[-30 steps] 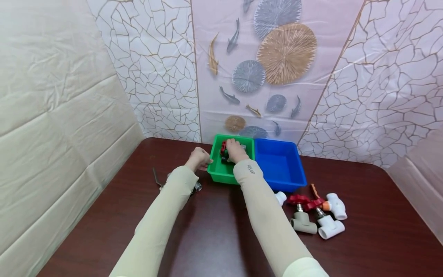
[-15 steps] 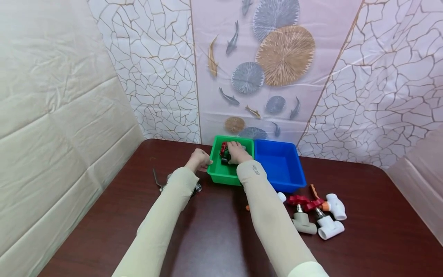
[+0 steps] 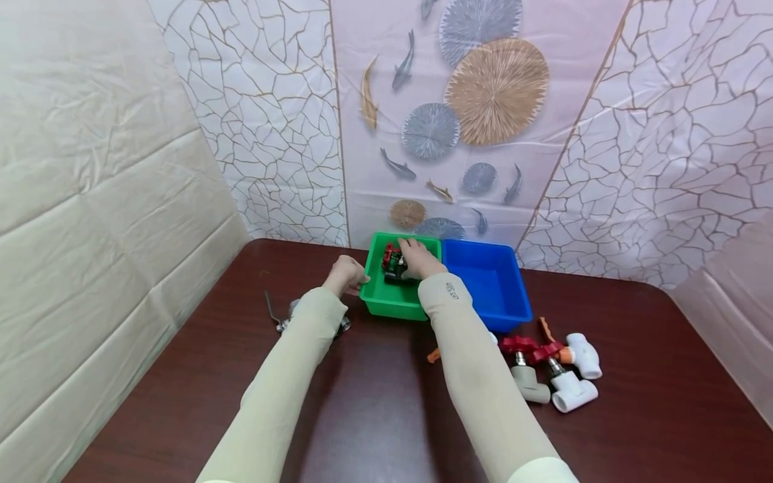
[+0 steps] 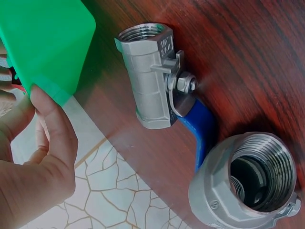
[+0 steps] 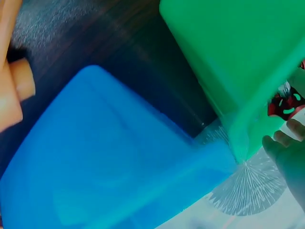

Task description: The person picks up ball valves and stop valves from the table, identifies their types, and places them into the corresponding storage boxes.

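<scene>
Head view shows the left hand [image 3: 346, 274] at the near left of the green bin [image 3: 395, 310], thumb and forefinger pinching its rim, as the left wrist camera confirms. The right hand [image 3: 421, 259] reaches inside the green bin, its fingers loosely extended and gripping nothing that shows, over a dark valve piece [image 3: 396, 276] with a red handle [image 3: 389, 253]; whether the fingertips touch it I cannot tell. That piece lies on the green bin's floor, toward the middle. Directly right of the green bin stands a blue bin [image 3: 492, 288]. Nearer the person and to the right of the green bin lie a grey-beige tee valve [image 3: 531, 384] and a white tee valve [image 3: 574, 390], both with red handles, plus a white valve [image 3: 583, 357] with an orange lever. Another orange lever [image 3: 433, 355] pokes out beside the right sleeve [image 3: 477, 376], in front of the green bin. Left of the green bin, a metal valve [image 4: 147, 78] with a blue lever lies near a wide-mouthed metal fitting [image 4: 217, 200]. Behind the green bin hangs a patterned backdrop [image 3: 498, 94].
</scene>
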`<state>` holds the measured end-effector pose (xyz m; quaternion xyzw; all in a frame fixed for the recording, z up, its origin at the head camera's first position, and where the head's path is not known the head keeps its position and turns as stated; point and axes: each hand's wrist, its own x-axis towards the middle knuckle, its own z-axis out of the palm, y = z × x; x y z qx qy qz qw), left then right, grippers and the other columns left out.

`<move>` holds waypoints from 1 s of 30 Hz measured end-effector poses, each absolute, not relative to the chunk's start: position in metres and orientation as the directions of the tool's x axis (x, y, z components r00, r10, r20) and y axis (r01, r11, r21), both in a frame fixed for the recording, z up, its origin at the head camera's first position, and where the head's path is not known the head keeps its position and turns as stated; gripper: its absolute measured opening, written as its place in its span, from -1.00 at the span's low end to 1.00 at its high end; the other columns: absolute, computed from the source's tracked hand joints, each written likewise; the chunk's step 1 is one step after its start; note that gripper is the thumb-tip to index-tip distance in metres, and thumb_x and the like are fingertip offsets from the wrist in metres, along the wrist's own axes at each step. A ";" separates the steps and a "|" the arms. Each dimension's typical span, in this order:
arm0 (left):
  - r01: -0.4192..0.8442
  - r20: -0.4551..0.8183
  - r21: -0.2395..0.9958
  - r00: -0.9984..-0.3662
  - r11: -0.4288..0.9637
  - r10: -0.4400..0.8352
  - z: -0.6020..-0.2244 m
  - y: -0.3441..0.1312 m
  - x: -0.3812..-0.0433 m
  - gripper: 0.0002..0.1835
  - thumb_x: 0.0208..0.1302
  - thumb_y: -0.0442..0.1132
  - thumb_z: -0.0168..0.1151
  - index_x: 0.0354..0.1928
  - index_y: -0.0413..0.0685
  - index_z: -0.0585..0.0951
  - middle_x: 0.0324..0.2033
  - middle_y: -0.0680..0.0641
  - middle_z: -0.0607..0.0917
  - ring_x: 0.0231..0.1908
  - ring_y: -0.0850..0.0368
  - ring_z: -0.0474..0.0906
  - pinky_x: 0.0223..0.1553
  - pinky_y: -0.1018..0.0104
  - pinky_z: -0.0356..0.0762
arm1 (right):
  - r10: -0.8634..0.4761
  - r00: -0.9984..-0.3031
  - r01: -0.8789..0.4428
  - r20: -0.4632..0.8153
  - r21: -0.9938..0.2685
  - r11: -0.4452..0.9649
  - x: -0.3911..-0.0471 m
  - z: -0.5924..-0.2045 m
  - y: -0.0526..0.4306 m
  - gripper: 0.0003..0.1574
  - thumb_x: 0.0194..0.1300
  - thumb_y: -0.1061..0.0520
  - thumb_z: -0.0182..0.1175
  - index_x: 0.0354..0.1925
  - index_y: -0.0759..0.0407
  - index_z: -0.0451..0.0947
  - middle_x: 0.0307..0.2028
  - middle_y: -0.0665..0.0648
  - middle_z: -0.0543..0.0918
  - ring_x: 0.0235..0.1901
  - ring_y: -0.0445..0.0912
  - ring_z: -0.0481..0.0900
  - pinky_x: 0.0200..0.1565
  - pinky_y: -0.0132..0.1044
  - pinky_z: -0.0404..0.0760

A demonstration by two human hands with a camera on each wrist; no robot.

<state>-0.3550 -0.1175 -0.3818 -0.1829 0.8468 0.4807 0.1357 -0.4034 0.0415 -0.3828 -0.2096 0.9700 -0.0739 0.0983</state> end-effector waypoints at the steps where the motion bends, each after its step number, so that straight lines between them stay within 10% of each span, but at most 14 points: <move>1: -0.439 -0.405 0.764 -0.897 0.473 -0.179 -0.381 -0.117 -0.356 -0.89 0.09 -0.38 0.18 -0.30 -0.22 0.57 -0.52 -0.12 0.51 -0.54 0.08 0.48 -0.42 0.22 0.59 | -0.421 -0.894 -0.392 -0.155 -0.187 0.901 -0.403 -0.381 0.043 0.05 0.10 0.10 0.21 0.36 0.14 -0.21 0.34 0.24 -0.07 0.32 0.16 -0.09 0.25 -0.02 0.13; 30: -0.474 -0.430 0.742 -0.879 0.474 -0.207 -0.381 -0.114 -0.355 -0.83 0.11 -0.35 0.18 -0.24 -0.23 0.56 -0.49 -0.13 0.51 -0.44 0.03 0.55 -0.42 0.25 0.59 | -0.529 -0.839 -0.513 -0.124 -0.137 0.847 -0.387 -0.364 0.084 0.03 0.14 0.12 0.16 0.37 0.02 -0.27 0.35 0.23 -0.10 0.33 0.15 -0.11 0.25 0.00 0.11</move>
